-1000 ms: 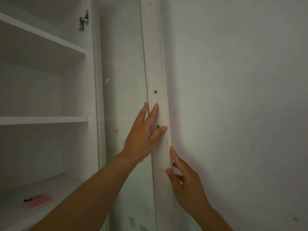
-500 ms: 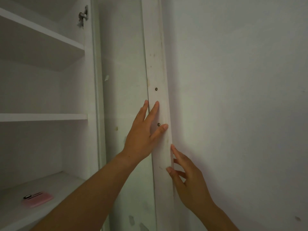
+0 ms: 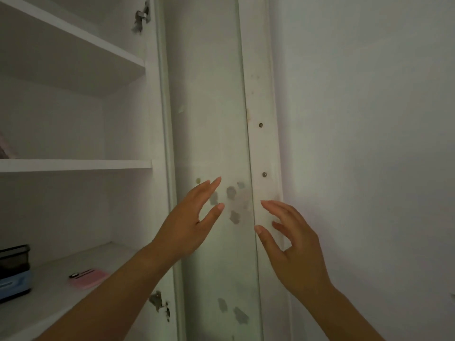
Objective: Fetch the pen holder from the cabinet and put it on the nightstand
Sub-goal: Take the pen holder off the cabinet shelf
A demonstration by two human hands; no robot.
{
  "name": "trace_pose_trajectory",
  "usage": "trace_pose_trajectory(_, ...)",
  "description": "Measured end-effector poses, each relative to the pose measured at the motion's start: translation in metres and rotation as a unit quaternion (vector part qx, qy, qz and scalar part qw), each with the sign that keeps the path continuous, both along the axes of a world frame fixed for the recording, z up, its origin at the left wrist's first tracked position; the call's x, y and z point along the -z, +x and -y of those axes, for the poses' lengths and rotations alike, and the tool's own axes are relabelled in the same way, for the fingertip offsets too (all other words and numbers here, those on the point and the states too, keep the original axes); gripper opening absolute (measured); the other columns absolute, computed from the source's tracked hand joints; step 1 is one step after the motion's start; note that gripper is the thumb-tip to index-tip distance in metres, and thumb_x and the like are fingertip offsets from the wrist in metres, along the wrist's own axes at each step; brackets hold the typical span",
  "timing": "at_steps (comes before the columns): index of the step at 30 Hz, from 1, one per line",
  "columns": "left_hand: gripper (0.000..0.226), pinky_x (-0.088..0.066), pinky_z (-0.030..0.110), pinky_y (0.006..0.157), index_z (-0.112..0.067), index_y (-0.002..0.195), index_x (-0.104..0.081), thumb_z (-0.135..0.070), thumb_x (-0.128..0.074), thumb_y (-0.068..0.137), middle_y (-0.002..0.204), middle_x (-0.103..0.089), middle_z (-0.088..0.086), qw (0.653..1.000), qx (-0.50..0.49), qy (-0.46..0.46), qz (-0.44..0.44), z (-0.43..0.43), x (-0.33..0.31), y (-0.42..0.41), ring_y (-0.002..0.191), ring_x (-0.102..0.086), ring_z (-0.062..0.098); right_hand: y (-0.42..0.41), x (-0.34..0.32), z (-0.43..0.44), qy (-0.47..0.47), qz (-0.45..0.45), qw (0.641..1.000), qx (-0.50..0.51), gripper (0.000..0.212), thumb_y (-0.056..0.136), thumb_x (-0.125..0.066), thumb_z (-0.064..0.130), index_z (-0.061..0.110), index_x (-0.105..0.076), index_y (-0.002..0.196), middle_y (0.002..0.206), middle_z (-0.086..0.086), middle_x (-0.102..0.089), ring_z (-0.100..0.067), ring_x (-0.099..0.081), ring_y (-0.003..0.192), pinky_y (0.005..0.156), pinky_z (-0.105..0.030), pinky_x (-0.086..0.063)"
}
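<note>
The white cabinet point(image 3: 73, 164) stands open on my left, its door point(image 3: 211, 119) swung back flat towards the wall. My left hand point(image 3: 189, 217) hovers just in front of the door's glass panel, fingers apart, holding nothing. My right hand point(image 3: 293, 244) is off the door's edge frame point(image 3: 263, 148), also open and empty. At the far left edge of the bottom shelf sits a dark box-like container with a blue lower part point(image 3: 14, 271), cut off by the frame; I cannot tell whether it is the pen holder.
A flat pink case with a dark clip on it point(image 3: 88, 278) lies on the bottom shelf point(image 3: 61, 291). A pinkish item peeks in at the middle shelf's far left point(image 3: 6, 148). A plain white wall point(image 3: 369, 143) fills the right. Hinges show on the cabinet side.
Both hands have come off the door's edge frame and pulled back, fingers spread. The view has shifted left and down, bringing the dark and blue container into sight.
</note>
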State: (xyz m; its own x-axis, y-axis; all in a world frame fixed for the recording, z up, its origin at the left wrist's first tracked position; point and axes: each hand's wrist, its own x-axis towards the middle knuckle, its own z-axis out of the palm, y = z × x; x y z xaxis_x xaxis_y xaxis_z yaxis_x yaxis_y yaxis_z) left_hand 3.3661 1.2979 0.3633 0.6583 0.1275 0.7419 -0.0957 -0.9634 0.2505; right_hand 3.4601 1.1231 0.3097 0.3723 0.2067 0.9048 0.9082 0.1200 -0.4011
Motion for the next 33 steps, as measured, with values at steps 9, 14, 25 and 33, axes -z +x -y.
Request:
trace_pose_trajectory(9, 0.046, -0.022, 0.007, 0.095, -0.040, 0.135, -0.033, -0.049, -0.035, 0.091, 0.130, -0.037, -0.025, 0.998, -0.059, 0.005, -0.030, -0.064, 0.040, -0.094, 0.117, -0.032, -0.011, -0.062, 0.014, -0.084, -0.070, -0.048, 0.988, -0.128, 0.040, 0.082, -0.051, 0.045, 0.037, -0.049, 0.121, 0.117, 0.028, -0.050, 0.008, -0.049, 0.110, 0.088, -0.008, -0.042)
trace_pose_trajectory(14, 0.053, -0.037, 0.015, 0.095, -0.041, 0.129, -0.042, -0.063, -0.029, 0.082, 0.129, -0.044, -0.018, 0.994, -0.097, -0.010, -0.049, -0.109, 0.065, -0.144, 0.115, -0.042, -0.003, -0.092, 0.032, -0.143, -0.106, -0.039, 0.980, -0.166, 0.039, 0.085, -0.052, 0.043, 0.032, -0.051, 0.123, 0.118, 0.030, -0.050, 0.009, -0.047, 0.112, 0.092, -0.009, -0.041)
trace_pose_trajectory(25, 0.048, -0.017, -0.004, 0.091, -0.029, 0.129, -0.047, -0.053, -0.035, 0.090, 0.128, -0.041, -0.018, 0.980, -0.185, 0.000, -0.073, -0.179, 0.095, -0.210, 0.115, -0.033, -0.010, -0.129, 0.070, -0.251, -0.146, -0.032, 0.964, -0.222, 0.042, 0.085, -0.049, 0.048, 0.032, -0.051, 0.124, 0.119, 0.024, -0.050, 0.009, -0.045, 0.113, 0.092, -0.009, -0.039)
trace_pose_trajectory(33, 0.040, -0.031, 0.010, 0.099, -0.035, 0.129, -0.045, -0.041, -0.045, 0.089, 0.132, -0.041, -0.017, 0.974, -0.207, -0.074, -0.047, -0.219, 0.103, -0.188, 0.116, -0.033, -0.017, -0.099, 0.069, -0.330, -0.147, -0.027, 0.954, -0.259, 0.038, 0.088, -0.055, 0.036, 0.025, -0.052, 0.125, 0.121, 0.018, -0.051, 0.007, -0.046, 0.111, 0.093, -0.014, -0.039)
